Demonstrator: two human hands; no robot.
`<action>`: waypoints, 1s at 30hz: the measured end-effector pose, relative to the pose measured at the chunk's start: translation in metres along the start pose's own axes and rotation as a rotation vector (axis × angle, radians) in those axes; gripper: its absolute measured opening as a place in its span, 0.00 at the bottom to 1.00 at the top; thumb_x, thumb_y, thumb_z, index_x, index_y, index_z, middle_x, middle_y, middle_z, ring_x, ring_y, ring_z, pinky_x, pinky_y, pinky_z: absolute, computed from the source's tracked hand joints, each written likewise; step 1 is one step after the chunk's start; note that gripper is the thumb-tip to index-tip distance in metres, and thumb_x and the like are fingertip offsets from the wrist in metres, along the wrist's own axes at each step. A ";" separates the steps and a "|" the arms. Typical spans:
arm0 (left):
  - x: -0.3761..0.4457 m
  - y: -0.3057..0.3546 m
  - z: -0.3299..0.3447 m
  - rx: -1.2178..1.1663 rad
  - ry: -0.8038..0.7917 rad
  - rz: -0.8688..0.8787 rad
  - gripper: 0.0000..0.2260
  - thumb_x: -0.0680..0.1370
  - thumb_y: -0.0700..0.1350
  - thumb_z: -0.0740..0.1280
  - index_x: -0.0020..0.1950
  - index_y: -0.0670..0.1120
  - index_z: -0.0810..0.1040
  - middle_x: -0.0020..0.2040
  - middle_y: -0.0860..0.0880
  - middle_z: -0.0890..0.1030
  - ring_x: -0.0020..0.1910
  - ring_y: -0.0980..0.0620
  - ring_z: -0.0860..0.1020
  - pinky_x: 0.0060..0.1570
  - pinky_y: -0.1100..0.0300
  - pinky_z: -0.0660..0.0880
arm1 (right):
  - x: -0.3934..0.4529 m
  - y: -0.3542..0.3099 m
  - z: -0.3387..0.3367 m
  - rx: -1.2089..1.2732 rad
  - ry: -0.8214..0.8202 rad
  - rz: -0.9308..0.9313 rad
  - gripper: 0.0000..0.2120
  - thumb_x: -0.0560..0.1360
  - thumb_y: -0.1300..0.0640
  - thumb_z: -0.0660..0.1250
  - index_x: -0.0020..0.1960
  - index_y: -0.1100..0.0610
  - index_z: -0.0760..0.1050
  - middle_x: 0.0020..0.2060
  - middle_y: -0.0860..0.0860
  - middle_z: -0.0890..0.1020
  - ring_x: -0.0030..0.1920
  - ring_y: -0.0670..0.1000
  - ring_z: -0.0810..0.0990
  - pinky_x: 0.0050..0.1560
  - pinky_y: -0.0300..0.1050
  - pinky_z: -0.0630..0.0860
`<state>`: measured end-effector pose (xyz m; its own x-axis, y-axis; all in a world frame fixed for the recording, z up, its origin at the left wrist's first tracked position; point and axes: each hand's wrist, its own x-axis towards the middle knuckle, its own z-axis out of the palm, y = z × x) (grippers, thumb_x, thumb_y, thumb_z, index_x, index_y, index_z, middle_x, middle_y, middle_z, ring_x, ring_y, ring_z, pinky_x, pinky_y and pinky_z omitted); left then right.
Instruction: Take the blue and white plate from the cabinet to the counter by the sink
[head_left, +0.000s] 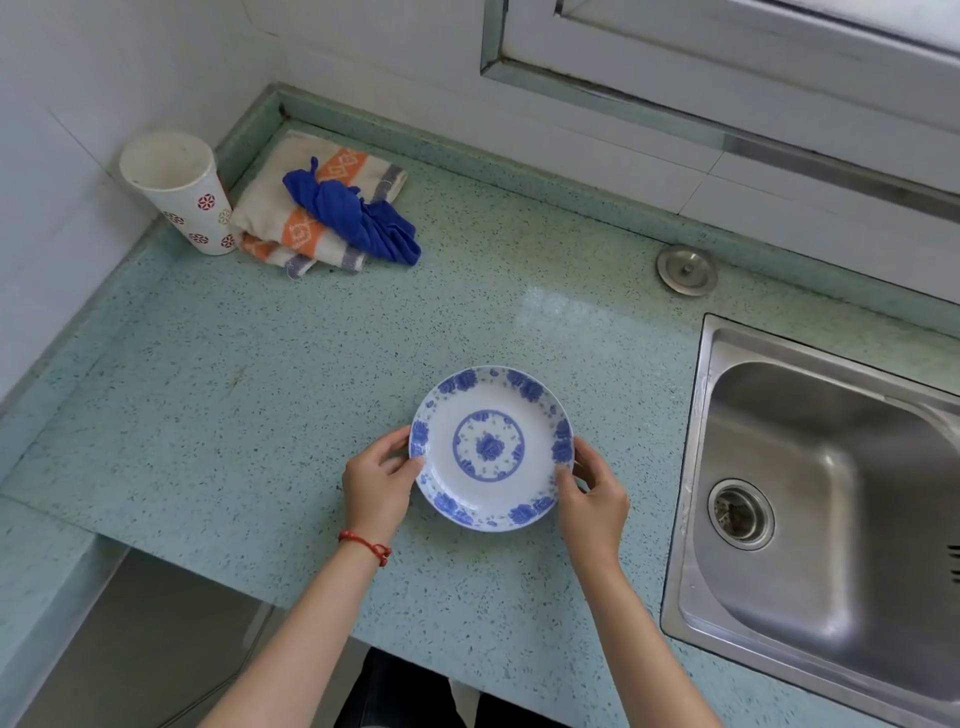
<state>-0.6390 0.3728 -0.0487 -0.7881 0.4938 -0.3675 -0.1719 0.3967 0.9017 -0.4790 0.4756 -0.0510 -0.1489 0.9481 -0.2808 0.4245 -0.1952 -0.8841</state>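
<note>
A round white plate with blue flowers (491, 448) is at the speckled green counter (234, 395), left of the steel sink (831, 509). My left hand (376, 486) grips the plate's left rim, thumb on top. My right hand (595, 499) grips its right rim the same way. Whether the plate rests fully on the counter I cannot tell. A red string bracelet is on my left wrist. No cabinet is in view.
A patterned paper cup (179, 192) stands in the back left corner beside a folded striped towel (322, 208) with a blue cloth (358, 215) on it. A metal cap (685, 270) sits behind the sink. The counter drops to a lower level at front left.
</note>
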 end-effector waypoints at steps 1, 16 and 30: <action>0.000 0.000 0.000 0.001 0.001 -0.002 0.17 0.71 0.28 0.66 0.58 0.38 0.76 0.50 0.48 0.79 0.45 0.50 0.78 0.36 0.76 0.75 | 0.000 0.000 0.000 -0.003 0.002 -0.002 0.17 0.74 0.65 0.65 0.62 0.59 0.73 0.57 0.55 0.80 0.50 0.49 0.78 0.52 0.41 0.75; -0.007 0.003 -0.003 0.104 0.007 0.055 0.17 0.72 0.33 0.67 0.61 0.39 0.73 0.58 0.40 0.79 0.48 0.51 0.77 0.51 0.58 0.74 | -0.007 -0.006 -0.001 -0.022 -0.016 0.016 0.18 0.75 0.62 0.64 0.65 0.59 0.70 0.60 0.55 0.78 0.53 0.46 0.75 0.54 0.40 0.72; -0.030 0.003 -0.018 0.333 -0.067 0.248 0.15 0.75 0.41 0.65 0.61 0.40 0.73 0.60 0.40 0.77 0.57 0.46 0.76 0.58 0.51 0.75 | -0.034 0.001 -0.011 -0.297 -0.061 -0.184 0.18 0.77 0.57 0.60 0.66 0.60 0.68 0.65 0.57 0.73 0.65 0.54 0.71 0.63 0.54 0.72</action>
<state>-0.6263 0.3450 -0.0305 -0.7397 0.6504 -0.1725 0.2269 0.4825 0.8460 -0.4633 0.4464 -0.0385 -0.2961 0.9422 -0.1569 0.6255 0.0671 -0.7773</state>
